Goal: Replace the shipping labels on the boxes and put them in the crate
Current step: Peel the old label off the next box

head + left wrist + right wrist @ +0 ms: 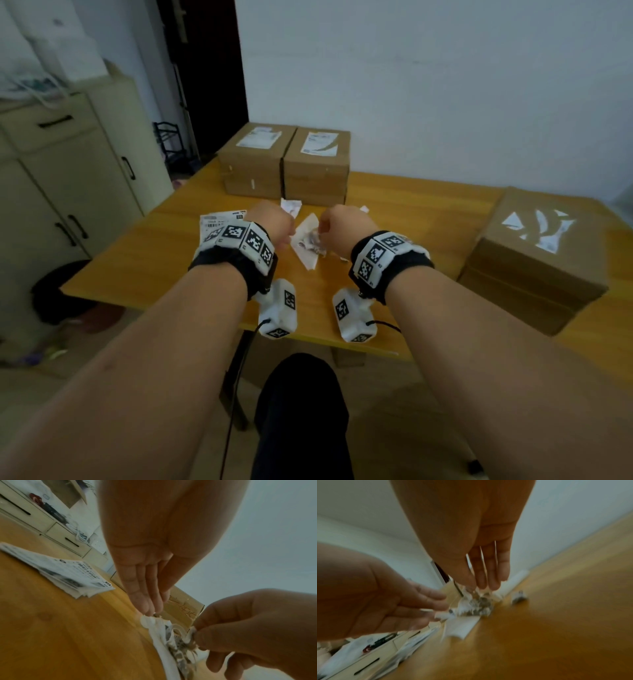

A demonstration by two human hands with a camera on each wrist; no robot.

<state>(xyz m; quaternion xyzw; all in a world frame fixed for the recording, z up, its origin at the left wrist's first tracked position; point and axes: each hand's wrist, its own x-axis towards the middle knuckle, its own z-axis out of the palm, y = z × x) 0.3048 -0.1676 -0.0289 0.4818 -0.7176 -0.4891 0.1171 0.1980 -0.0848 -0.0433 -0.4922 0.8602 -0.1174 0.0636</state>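
A crumpled pile of torn white label scraps lies mid-table. My left hand pinches a white strip at the pile's left edge, fingers pointing down. My right hand pinches the crumpled wad from the right. In the right wrist view the right hand reaches down into the scraps. Left of the hands sits a stack of fresh labels. Two brown boxes with labels stand at the back. A third box, on the right, bears torn label remnants.
The wooden table ends close in front of my wrists. A cream cabinet stands left of it, with a dark object on the floor. A small loose scrap lies beside the pile.
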